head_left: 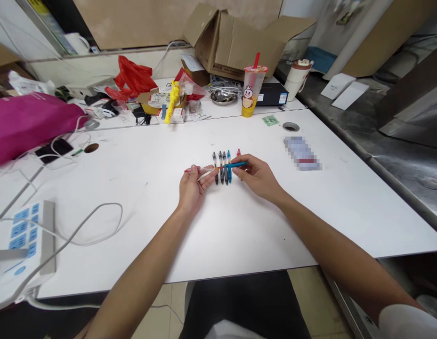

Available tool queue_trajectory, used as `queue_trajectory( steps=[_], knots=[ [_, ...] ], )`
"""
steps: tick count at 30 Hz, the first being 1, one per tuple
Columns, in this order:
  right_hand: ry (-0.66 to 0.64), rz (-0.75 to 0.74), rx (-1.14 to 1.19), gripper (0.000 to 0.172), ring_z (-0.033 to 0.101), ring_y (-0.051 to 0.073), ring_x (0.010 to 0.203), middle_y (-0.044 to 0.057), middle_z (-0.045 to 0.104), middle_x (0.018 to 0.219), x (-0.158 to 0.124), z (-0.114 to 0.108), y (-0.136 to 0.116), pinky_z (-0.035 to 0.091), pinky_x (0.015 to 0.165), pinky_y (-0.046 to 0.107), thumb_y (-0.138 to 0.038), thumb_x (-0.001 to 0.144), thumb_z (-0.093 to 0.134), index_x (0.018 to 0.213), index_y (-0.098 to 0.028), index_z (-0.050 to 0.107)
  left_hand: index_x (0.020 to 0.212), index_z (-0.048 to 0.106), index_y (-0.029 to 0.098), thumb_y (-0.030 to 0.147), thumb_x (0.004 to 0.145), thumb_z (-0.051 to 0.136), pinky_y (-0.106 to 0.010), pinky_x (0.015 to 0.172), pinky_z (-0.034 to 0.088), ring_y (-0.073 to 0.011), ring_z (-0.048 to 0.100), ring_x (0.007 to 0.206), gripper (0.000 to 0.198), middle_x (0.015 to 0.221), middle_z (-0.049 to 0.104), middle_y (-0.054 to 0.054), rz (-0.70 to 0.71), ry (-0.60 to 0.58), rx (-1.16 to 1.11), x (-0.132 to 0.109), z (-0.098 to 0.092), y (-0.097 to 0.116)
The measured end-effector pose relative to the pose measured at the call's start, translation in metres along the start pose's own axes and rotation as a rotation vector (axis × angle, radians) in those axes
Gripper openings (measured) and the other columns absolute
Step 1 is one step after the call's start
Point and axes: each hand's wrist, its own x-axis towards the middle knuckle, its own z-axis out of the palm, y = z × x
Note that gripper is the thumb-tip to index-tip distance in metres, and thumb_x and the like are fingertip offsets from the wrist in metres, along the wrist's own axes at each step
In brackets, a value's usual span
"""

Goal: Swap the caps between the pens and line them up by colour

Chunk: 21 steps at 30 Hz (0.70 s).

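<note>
Where your hands meet: above the middle of the white table point(133, 188), a little toward its far edge, you hold one pen point(239, 164) crosswise between both hands.
Left hand point(192, 188): your fingertips are pinched narrow on the pen's clear, red-tipped end.
Right hand point(259, 179): your thumb and fingers are closed on its blue end.
Row of pens point(221, 176): they lie side by side on the table right under the held pen, pointing toward the far edge; a red one is mostly hidden by your right hand.
Drink cup point(252, 92): upright with a red straw, just beyond the far edge.
Power strip point(24, 235): at the left edge, its cable looping across the surface.
Cardboard box point(236, 40): open, behind the cup.
</note>
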Motion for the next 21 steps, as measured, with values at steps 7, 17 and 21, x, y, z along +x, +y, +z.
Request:
queue_trajectory(
  steps=[7, 17, 21],
  knots=[
    [0.077, 0.002, 0.016, 0.031, 0.064, 0.020, 0.085, 0.006, 0.070, 0.096, 0.003, -0.008, -0.001, 0.055, 0.069, 0.036, -0.052, 0.085, 0.072, 0.099, -0.024, 0.070, 0.094, 0.051, 0.020, 0.036, 0.106, 0.049, -0.026, 0.078, 0.061, -0.0188, 0.078, 0.091, 0.020, 0.106, 0.077, -0.011, 0.036, 0.028, -0.028, 0.002, -0.003, 0.002],
    [0.154, -0.043, 0.105, 0.025, 0.063, 0.017, 0.077, 0.004, 0.070, 0.087, 0.007, -0.023, 0.003, 0.051, 0.067, 0.033, -0.042, 0.084, 0.074, 0.092, -0.022, 0.060, 0.098, 0.047, 0.022, 0.036, 0.106, 0.049, -0.024, 0.072, 0.058, -0.0184, 0.078, 0.087, 0.016, 0.100, 0.076, -0.008, 0.087, 0.082, -0.075, 0.008, -0.007, 0.006],
    [0.100, 0.029, 0.207, 0.021, 0.052, 0.012, 0.063, -0.002, 0.061, 0.078, 0.007, -0.019, 0.007, 0.041, 0.057, 0.027, -0.039, 0.088, 0.067, 0.094, -0.024, 0.052, 0.098, 0.047, 0.023, 0.038, 0.105, 0.051, -0.026, 0.072, 0.057, -0.0188, 0.078, 0.086, 0.017, 0.097, 0.076, -0.008, 0.106, 0.053, -0.067, 0.007, -0.007, 0.003]
  ],
)
